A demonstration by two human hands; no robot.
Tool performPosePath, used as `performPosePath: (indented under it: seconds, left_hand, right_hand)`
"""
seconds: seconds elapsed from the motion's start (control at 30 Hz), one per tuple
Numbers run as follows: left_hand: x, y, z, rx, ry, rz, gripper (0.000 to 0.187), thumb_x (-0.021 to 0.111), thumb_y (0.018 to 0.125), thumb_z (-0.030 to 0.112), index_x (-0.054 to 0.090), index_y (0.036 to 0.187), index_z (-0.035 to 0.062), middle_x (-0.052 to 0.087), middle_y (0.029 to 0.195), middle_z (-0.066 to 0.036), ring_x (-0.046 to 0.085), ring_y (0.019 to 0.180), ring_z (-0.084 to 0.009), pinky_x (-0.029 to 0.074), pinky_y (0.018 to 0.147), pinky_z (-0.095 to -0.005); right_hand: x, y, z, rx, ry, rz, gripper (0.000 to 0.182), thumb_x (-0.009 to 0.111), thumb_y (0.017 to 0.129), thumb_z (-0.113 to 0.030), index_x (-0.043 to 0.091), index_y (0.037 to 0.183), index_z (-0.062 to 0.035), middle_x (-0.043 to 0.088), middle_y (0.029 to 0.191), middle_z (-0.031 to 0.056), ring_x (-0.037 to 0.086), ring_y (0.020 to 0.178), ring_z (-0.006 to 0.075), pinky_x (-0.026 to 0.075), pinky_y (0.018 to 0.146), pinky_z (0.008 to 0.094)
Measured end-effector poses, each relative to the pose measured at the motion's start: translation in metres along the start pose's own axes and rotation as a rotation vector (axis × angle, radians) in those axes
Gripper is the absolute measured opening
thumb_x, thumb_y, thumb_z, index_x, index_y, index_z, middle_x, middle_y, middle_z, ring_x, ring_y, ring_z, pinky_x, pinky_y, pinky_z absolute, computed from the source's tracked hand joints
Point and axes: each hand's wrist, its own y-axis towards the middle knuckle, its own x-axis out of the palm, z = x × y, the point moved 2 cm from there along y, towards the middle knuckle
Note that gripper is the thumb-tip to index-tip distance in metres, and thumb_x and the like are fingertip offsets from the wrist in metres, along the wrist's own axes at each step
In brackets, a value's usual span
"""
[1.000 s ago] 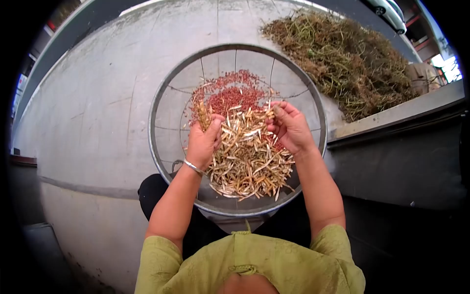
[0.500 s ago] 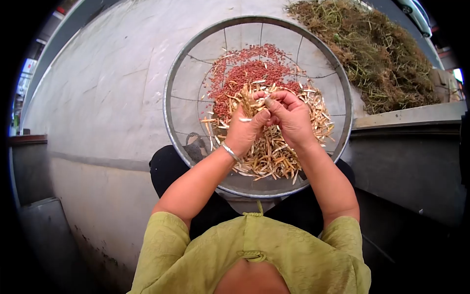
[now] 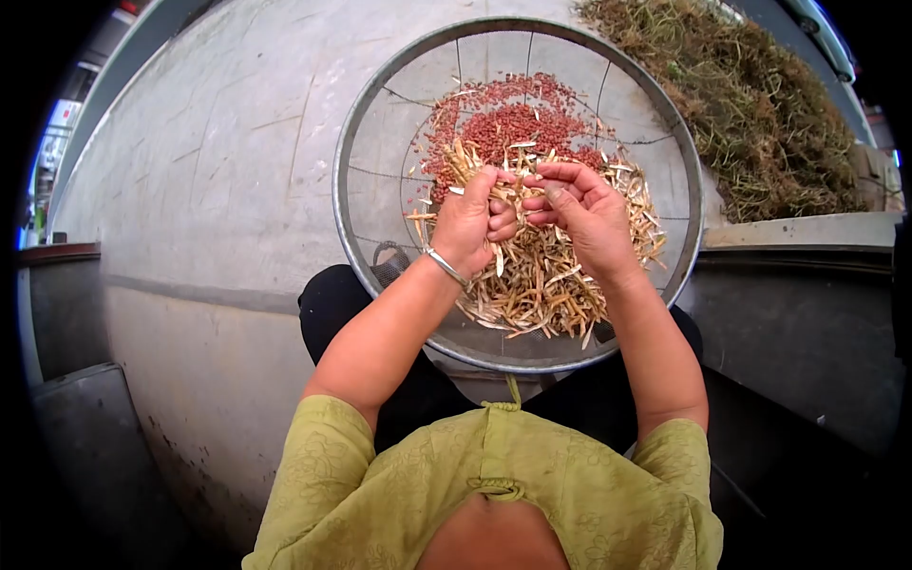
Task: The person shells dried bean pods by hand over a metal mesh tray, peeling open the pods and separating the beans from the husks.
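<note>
A round metal-rimmed sieve (image 3: 344, 204) rests over my lap. Red beans (image 3: 518, 128) lie spread in its far part, and dry empty pods (image 3: 541, 290) are heaped nearer to me. My left hand (image 3: 472, 217), with a silver bangle at the wrist, is closed around a bunch of dry pods (image 3: 463, 163) that sticks out past the thumb. Just to its right, my right hand (image 3: 584, 209) has its thumb and fingers bent together in a pinch above the heap. Whatever sits between those fingertips is too small to make out.
A big pile of dried plants (image 3: 750, 104) lies on the concrete floor (image 3: 218, 161) at the upper right. A low ledge (image 3: 807, 231) runs along the right side. Dark panels stand at the lower left and right.
The sieve appears slightly farther right and up in the view. My hands, which were touching at the fingertips, have moved a little apart.
</note>
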Motion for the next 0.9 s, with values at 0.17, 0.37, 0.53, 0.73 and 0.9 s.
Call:
performPosePath:
  seconds: [0.17, 0.37, 0.53, 0.73, 0.9]
  left_hand:
    - [-0.002, 0.0, -0.002, -0.021, 0.035, -0.053, 0.031, 0.051, 0.089, 0.038, 0.045, 0.084, 0.0084, 0.034, 0.056, 0.001, 0.033, 0.045, -0.008, 0.024, 0.039, -0.0209]
    - [-0.001, -0.001, -0.005, -0.039, -0.003, -0.038, 0.034, 0.05, 0.089, 0.041, 0.045, 0.081, 0.009, 0.036, 0.056, 0.0, 0.033, 0.044, -0.0084, 0.024, 0.038, -0.021]
    - [0.0, -0.001, -0.005, 0.021, 0.181, -0.062, 0.035, 0.045, 0.091, 0.043, 0.043, 0.075, 0.012, 0.05, 0.069, -0.005, 0.036, 0.045, -0.0066, 0.027, 0.037, -0.0189]
    - [0.003, -0.006, 0.021, -0.033, 0.181, -0.192, 0.036, 0.039, 0.093, 0.041, 0.041, 0.071, 0.0117, 0.06, 0.101, -0.019, 0.06, 0.07, -0.0153, 0.026, 0.035, -0.0137]
    - [-0.008, -0.008, 0.03, 0.0, 0.129, -0.169, 0.031, 0.043, 0.093, 0.038, 0.042, 0.074, 0.0129, 0.048, 0.067, 0.002, 0.044, 0.053, -0.0065, 0.027, 0.037, -0.0143]
  right_hand:
    - [-0.004, 0.0, -0.001, 0.01, -0.037, -0.011, 0.022, 0.054, 0.087, -0.006, 0.051, 0.107, 0.0023, 0.061, 0.098, 0.012, 0.063, 0.078, 0.0158, 0.054, 0.068, 0.0268]
    - [0.005, -0.007, -0.004, -0.109, -0.376, -0.037, 0.018, 0.06, 0.084, -0.009, 0.059, 0.1, -0.0003, 0.061, 0.083, 0.0045, 0.057, 0.065, 0.0069, 0.048, 0.054, 0.0191]
    - [0.0, -0.005, -0.005, -0.079, -0.57, 0.007, 0.009, 0.062, 0.08, -0.01, 0.065, 0.081, -0.0019, 0.06, 0.065, 0.002, 0.056, 0.06, 0.0041, 0.044, 0.051, 0.0196]
    - [-0.097, 0.009, -0.03, -0.182, -1.556, 0.281, 0.027, 0.06, 0.08, -0.021, 0.061, 0.101, -0.0036, 0.063, 0.096, 0.0179, 0.061, 0.089, 0.028, 0.049, 0.077, 0.0375]
    - [-0.125, 0.007, -0.012, 0.181, -1.728, 0.258, 0.038, 0.062, 0.077, -0.024, 0.057, 0.109, -0.0038, 0.06, 0.104, 0.0197, 0.057, 0.098, 0.031, 0.045, 0.087, 0.0409]
